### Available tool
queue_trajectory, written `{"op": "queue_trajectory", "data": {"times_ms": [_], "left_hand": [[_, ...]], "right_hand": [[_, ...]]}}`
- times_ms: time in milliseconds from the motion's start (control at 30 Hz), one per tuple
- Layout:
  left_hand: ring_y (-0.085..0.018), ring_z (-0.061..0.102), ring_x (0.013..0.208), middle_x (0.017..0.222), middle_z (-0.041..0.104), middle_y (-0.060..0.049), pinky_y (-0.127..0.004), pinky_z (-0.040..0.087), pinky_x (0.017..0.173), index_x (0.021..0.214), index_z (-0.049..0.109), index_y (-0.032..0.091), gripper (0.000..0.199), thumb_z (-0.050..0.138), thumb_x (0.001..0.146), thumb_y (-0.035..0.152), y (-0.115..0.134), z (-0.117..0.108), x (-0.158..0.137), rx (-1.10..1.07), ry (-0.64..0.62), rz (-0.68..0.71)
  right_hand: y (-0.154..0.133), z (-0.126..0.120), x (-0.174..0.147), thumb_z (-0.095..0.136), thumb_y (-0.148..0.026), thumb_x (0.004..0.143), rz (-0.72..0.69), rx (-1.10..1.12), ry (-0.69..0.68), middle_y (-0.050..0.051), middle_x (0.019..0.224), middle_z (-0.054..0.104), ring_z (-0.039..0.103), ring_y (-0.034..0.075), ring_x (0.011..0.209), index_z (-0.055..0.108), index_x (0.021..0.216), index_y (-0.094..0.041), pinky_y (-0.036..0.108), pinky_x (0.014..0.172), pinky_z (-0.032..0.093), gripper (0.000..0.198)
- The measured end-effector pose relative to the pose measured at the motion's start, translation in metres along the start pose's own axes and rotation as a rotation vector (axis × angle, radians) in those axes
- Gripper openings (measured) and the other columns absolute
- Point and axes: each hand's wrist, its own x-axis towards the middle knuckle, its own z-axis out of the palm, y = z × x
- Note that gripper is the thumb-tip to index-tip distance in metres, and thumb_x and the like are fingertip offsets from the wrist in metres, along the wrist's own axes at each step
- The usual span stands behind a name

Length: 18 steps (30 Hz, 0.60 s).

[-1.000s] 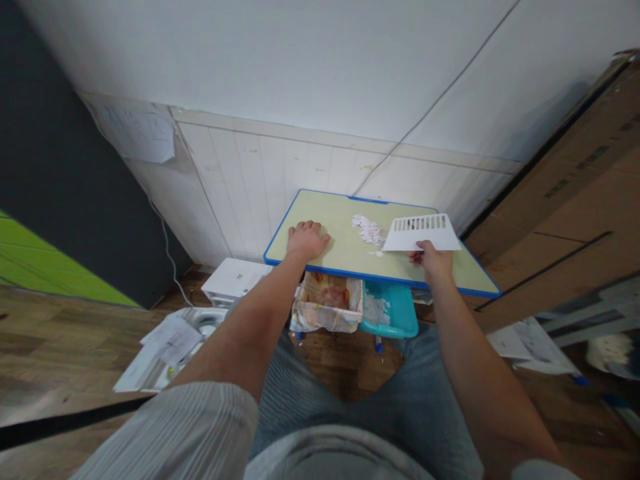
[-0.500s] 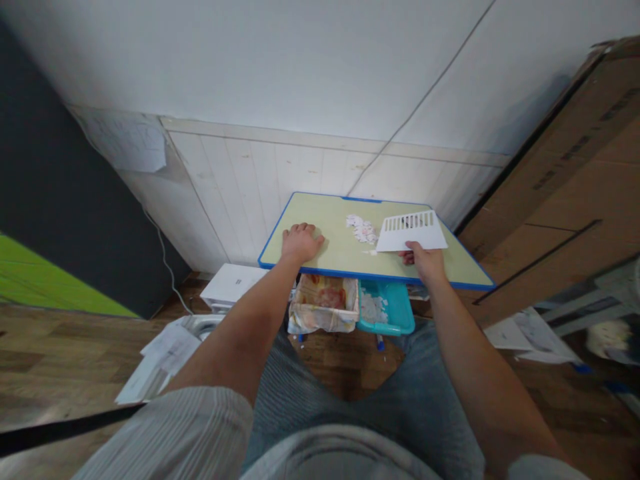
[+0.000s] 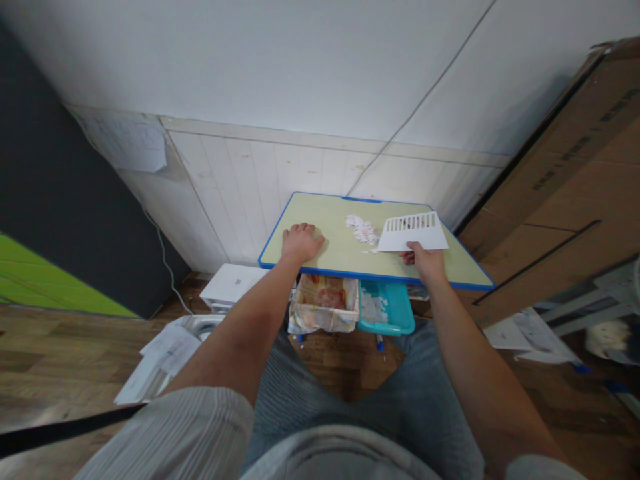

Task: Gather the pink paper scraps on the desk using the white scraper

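Note:
My right hand [image 3: 425, 261] grips the near edge of a white slotted sheet [image 3: 416, 239], thumb on top and fingers underneath. A row of narrow cut-out slots runs along the sheet's far side, and it is held over the right part of a small pale-green table [image 3: 335, 256] with a blue rim. Left of the sheet lies a pile of small white pieces [image 3: 363, 229], with a few loose bits nearer me. My left hand [image 3: 303, 243] rests palm down on the table's left part, fingers spread, holding nothing.
Below the table's front edge are a lined bin [image 3: 325, 320] and a turquoise tray [image 3: 400, 313] with white scraps. A white box [image 3: 233, 283] and papers [image 3: 173, 347] are at the left. Large cardboard [image 3: 560, 193] stands at the right, and a wall [image 3: 300, 80] rises behind.
The white slotted sheet has shifted very slightly to the right with my right hand. My left hand has stayed in place.

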Motion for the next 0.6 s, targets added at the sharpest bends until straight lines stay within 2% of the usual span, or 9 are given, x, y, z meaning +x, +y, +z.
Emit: {"op": "queue_trajectory", "data": {"times_ms": [167,467,600], "left_hand": [[-0.042,0.058,0.176,0.189,0.067,-0.021,-0.065,0.047,0.145,0.176,0.072,0.015,0.065,0.050,0.124,0.047,-0.0009,0.0010,0.0010,-0.003,0.000,0.003],[-0.043,0.058,0.175,0.188,0.067,-0.022,-0.066,0.047,0.145,0.176,0.072,0.011,0.068,0.047,0.123,0.047,-0.0016,0.0021,0.0019,-0.011,0.000,0.010],[-0.043,0.058,0.175,0.188,0.068,-0.021,-0.065,0.047,0.144,0.174,0.074,0.015,0.066,0.049,0.123,0.048,-0.0016,0.0022,0.0016,-0.011,0.005,0.007]], "right_hand": [[0.0008,-0.0003,-0.0012,0.080,-0.034,0.070,-0.013,-0.007,-0.001,0.002,0.060,0.075,0.058,0.017,0.043,0.071,0.096,-0.024,0.026,0.044,0.050,0.029],[0.0040,-0.0036,0.0002,0.077,-0.035,0.067,-0.044,0.000,0.026,-0.002,0.055,0.070,0.053,0.016,0.039,0.069,0.094,-0.026,0.026,0.040,0.042,0.029],[0.0041,-0.0038,0.0002,0.076,-0.036,0.066,-0.054,0.015,0.039,-0.003,0.053,0.068,0.052,0.016,0.039,0.068,0.093,-0.027,0.025,0.039,0.041,0.029]]}}
